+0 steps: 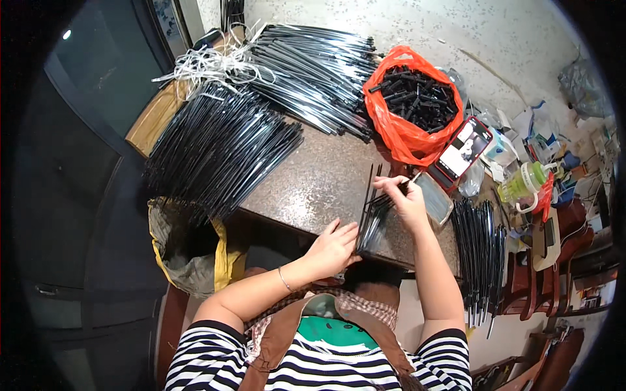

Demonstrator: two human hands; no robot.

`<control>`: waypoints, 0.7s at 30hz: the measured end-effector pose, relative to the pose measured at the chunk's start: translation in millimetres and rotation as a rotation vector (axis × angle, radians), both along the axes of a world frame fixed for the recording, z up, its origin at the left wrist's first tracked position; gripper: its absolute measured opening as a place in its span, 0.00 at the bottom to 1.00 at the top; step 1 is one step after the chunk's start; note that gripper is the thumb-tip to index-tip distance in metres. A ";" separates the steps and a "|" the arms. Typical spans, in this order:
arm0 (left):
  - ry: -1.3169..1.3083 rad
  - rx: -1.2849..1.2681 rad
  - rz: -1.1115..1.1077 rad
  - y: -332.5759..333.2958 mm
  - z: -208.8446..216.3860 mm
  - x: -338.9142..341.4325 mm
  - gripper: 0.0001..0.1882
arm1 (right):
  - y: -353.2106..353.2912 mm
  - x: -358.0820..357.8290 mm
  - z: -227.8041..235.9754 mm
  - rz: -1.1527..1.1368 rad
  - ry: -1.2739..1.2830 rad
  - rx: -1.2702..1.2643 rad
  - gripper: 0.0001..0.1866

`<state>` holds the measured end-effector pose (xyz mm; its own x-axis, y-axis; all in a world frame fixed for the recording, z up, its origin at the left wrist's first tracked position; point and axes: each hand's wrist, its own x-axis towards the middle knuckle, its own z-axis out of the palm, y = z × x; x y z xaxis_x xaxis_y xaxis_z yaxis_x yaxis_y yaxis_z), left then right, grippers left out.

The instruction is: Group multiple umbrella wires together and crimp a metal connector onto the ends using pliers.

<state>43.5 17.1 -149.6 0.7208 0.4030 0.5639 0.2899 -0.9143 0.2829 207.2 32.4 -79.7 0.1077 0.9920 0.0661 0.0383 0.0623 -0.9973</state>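
My left hand [334,249] lies at the table's front edge, fingers stretched out and their tips beside the lower ends of a few thin black rods [367,207]. The rods stand out from the table front toward the back, some of them slanting toward my other hand. My right hand [405,199] is closed in a pinch over the upper part of this group. Something small and dark shows between its fingers, too covered to make out. Under the right wrist is a shallow clear-lidded container [435,199].
Large bundles of black rods [215,150] and shiny rods [306,72] cover the table's back left, with white ties [218,68]. An orange bag [391,127] holds small black tubes. Nearby are a phone [464,148], a green bottle [525,182], hanging rods [479,254] and a yellow-edged sack [222,257].
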 end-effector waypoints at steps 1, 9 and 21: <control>-0.036 -0.053 -0.030 2.1 2.5 0.3 0.12 | -0.4 4.0 -5.7 -0.109 0.116 -0.030 0.05; 0.049 -0.292 -0.115 49.1 5.3 20.1 0.15 | 0.7 -20.3 -2.4 -0.209 0.285 0.000 0.16; 0.099 -0.467 -0.603 72.0 -1.3 32.5 0.09 | -18.0 16.1 -11.7 0.271 0.176 -0.156 0.40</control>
<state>76.1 89.1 -150.9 0.9297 0.1043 0.3532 -0.1772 -0.7141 0.6773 223.3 14.4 -91.4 -0.1647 0.9827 -0.0844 -0.1321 -0.1068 -0.9855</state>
